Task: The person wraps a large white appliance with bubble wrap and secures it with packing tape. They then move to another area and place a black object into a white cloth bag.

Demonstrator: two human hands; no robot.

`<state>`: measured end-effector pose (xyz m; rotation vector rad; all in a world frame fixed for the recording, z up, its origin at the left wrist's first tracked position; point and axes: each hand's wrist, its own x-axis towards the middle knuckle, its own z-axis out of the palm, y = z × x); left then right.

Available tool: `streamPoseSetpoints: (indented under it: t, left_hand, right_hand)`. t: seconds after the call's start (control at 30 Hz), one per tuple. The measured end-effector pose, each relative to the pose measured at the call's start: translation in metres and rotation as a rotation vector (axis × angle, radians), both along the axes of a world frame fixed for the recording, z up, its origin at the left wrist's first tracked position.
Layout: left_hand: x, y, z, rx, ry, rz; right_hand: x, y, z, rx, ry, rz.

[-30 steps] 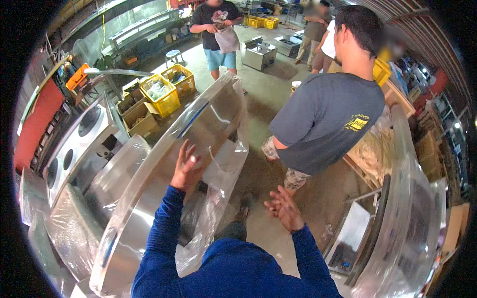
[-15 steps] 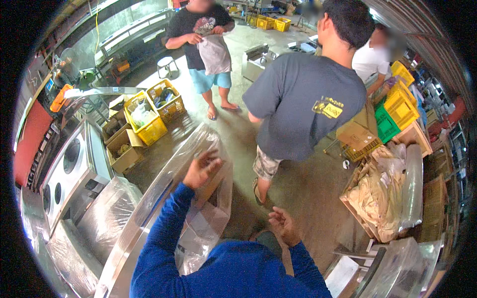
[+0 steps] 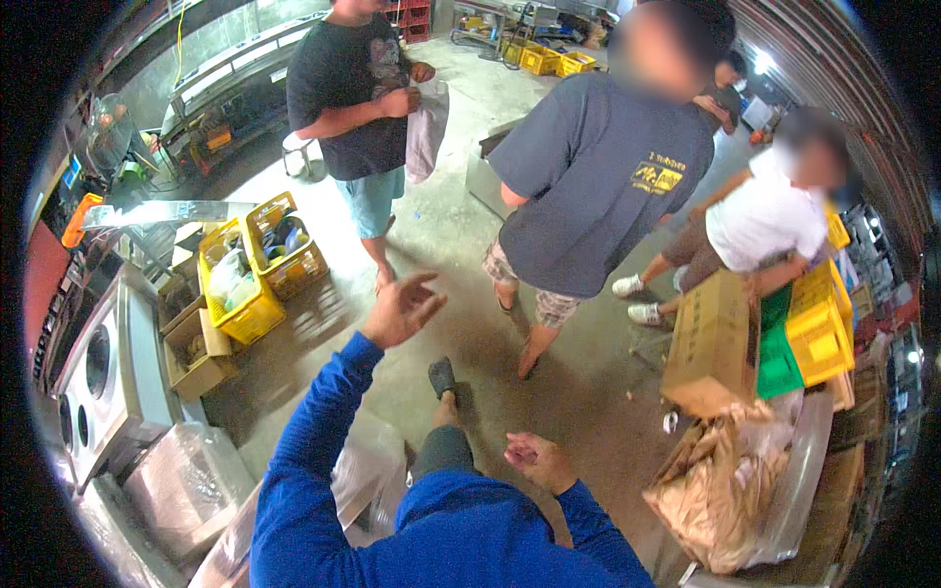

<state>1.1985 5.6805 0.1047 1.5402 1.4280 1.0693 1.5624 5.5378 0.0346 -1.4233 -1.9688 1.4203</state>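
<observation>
- Left hand is raised, fingers spread, gripping nothing; right hand sits low, loosely curled and bare.
- I see the nearest item, a plastic-wrapped steel panel, lower left, below the left sleeve and apart from both hands.
- I judge a sound regrip needs both palms on the panel edges: the film looks slick and crinkled.
- Yellow crates are rigid lattice; the cardboard box at right is matte.

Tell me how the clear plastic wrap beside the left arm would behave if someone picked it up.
The clear plastic wrap looks thin and crumpled, so it would probably sag and fold, not hold shape. It seems light for its size. Its glossy surface may be slippery in a bare hand.
</observation>
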Motion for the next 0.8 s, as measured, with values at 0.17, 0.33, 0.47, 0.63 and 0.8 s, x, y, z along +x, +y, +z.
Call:
streamPoseSetpoints:
  t: [0.17,0.33,0.47,0.63,0.8]
  left_hand:
    - [-0.057,0.232,0.003,0.205,0.195,-0.013]
    - [-0.116,0.394,0.025,0.144,0.292,0.088]
    - [-0.136,0.458,0.022,0.177,0.134,0.122]
    - [-0.157,0.424,-0.055,-0.181,0.185,0.277]
    - [-0.136,0.249,-0.211,-0.783,0.350,0.733]
  right_hand:
    - [-0.011,0.209,-0.113,0.184,-0.294,0.046]
    - [-0.086,0.362,-0.024,0.027,-0.212,0.144]
    - [-0.139,0.494,-0.009,-0.072,-0.150,0.260]
    - [-0.175,0.645,-0.055,0.415,-0.206,0.723]
    - [-0.210,0.746,0.016,0.337,-0.231,0.655]
